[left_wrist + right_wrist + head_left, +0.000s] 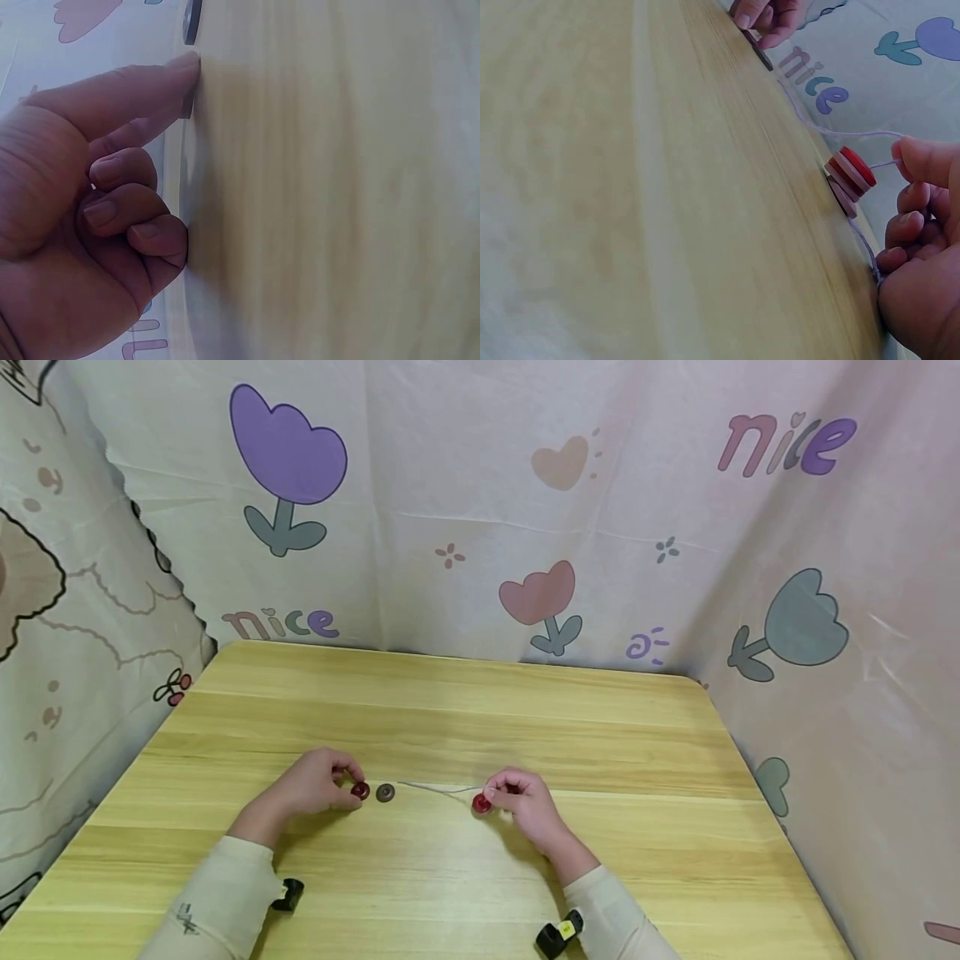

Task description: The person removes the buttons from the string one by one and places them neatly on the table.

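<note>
My left hand (313, 783) pinches a dark red button (360, 791) at the tabletop between thumb and index finger; its other fingers (124, 206) are curled in. Just right of it lies a brown-grey button (386, 792) with a lighter centre. My right hand (531, 810) pinches a thin pale cord (859, 133) by thumb and fingertip. A small stack of red and pink buttons (851, 172) is threaded on the cord just below those fingertips, its lower end close to the table. One length of cord runs left over the wood towards the brown-grey button.
The light wood table (420, 877) ends at a far edge before a printed cloth backdrop (435, 468) with tulips and lettering. More cloth hangs along the left and right sides. A small black device (558, 935) sits at the right wrist, another (288, 895) at the left.
</note>
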Available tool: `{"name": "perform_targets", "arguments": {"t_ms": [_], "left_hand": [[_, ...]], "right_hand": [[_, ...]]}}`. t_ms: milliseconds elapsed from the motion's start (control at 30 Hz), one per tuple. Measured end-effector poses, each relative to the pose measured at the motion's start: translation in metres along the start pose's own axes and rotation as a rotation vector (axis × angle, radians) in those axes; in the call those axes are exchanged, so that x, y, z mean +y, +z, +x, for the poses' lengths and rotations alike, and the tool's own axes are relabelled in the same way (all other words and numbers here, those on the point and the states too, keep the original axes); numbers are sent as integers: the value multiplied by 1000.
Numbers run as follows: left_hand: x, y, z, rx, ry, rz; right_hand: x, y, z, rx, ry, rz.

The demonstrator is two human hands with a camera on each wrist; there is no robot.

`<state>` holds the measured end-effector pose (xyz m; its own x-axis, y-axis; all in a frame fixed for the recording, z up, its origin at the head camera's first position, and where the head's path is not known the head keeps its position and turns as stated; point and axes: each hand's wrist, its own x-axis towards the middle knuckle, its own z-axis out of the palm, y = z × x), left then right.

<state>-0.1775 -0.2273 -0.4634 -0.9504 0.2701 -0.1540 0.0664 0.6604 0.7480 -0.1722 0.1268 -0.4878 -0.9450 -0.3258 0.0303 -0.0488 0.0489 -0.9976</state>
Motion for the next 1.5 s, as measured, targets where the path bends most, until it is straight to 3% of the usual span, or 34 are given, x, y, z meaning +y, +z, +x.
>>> {"name": "perform_targets", "arguments": {"t_ms": [167, 267, 500, 833, 1133, 1300, 1500], "left_hand": [[1, 0, 0, -4, -2, -2], [6, 2, 0, 6, 30, 11], [31, 11, 8, 32, 128, 19], [60, 27, 23, -11, 163, 12], [78, 44, 31, -43, 202, -19], [86, 58, 35, -74, 248, -51], [97, 66, 39, -99, 256, -62]], "right_hand": [[0, 0, -1, -1, -1, -9], [2, -1, -1, -5, 2, -18], [4, -1, 1, -2, 2, -4], [5, 1, 2, 0, 13, -11], [-26, 6, -6, -8, -1, -41], [-11, 2, -2, -7, 18, -43], [4, -1, 2, -17, 7, -10]]}}
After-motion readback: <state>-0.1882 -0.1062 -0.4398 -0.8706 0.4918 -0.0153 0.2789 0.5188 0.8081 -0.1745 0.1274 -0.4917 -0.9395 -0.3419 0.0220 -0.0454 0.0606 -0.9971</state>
